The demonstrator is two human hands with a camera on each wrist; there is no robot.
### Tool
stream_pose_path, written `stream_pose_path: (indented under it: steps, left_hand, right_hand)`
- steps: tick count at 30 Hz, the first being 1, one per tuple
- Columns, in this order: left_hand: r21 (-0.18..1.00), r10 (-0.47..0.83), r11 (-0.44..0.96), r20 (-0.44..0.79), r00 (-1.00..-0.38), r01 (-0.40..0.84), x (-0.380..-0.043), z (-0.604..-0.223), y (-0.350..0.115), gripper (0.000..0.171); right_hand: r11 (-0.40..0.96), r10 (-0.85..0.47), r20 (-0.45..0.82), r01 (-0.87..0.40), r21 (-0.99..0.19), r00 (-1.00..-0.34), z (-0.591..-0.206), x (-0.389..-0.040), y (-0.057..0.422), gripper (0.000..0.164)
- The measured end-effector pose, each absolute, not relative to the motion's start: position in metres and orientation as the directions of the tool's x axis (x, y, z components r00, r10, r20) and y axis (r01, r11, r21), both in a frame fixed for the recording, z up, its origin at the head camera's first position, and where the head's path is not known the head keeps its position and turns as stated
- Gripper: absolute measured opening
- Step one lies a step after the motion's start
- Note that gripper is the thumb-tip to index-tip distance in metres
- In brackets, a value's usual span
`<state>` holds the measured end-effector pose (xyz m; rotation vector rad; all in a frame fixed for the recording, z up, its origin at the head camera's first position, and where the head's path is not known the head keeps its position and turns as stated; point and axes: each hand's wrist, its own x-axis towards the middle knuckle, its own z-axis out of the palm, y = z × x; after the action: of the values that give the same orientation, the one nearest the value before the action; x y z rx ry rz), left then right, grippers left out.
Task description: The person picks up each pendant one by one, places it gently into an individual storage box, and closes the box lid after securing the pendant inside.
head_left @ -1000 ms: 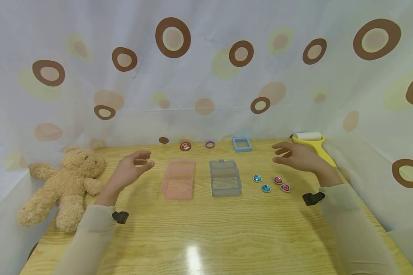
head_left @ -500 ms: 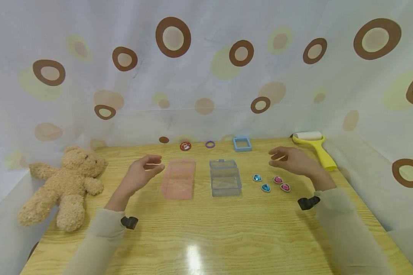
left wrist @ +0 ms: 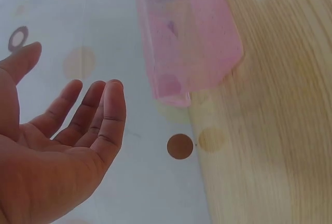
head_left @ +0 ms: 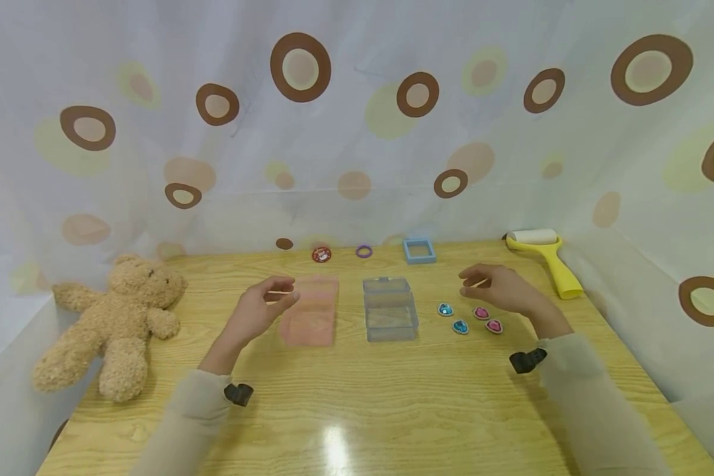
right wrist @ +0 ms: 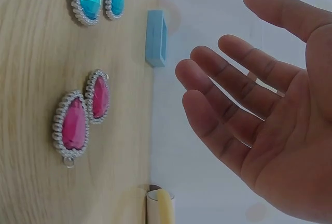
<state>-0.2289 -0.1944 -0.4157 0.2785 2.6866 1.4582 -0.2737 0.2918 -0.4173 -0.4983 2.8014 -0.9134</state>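
Note:
My left hand [head_left: 260, 311] hovers at the left side of a pink see-through plastic box [head_left: 311, 324], overlapping its edge in the head view. Its fingers are relaxed and hold nothing, as the left wrist view shows. Beside the pink box lies a clear greyish plastic box [head_left: 391, 317] with its lid folded back. My right hand [head_left: 502, 287], fingers loosely bent and holding nothing, is above the gem pendants. Two are blue gem pendants [right wrist: 89, 0] and two are pink gem pendants [right wrist: 73, 123], all with silver beaded rims, lying right of the clear box.
A teddy bear [head_left: 110, 324] lies at the left of the wooden table [head_left: 357, 403]. Along the back are a red round badge [head_left: 321, 254], a purple ring [head_left: 364, 251] and a blue square frame [head_left: 419, 251]. A yellow-handled lint roller [head_left: 550, 254] lies back right, before a patterned curtain [head_left: 357, 132].
My left hand has moved right, up to the pink box. My right hand has drifted left and slightly nearer, toward the gem pendants. The objects on the table have stayed put.

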Motion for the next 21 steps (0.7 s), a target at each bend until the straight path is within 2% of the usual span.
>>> stream_pose_path:
  steps: [21]
  left_hand:
    - [0.906, 0.205, 0.406, 0.04, -0.978, 0.122, -0.222, -0.426, -0.147, 0.041]
  right_hand:
    - [0.745, -0.369, -0.089, -0.237, -0.624, -0.925, -0.435, -0.274, 0.277, 0.043]
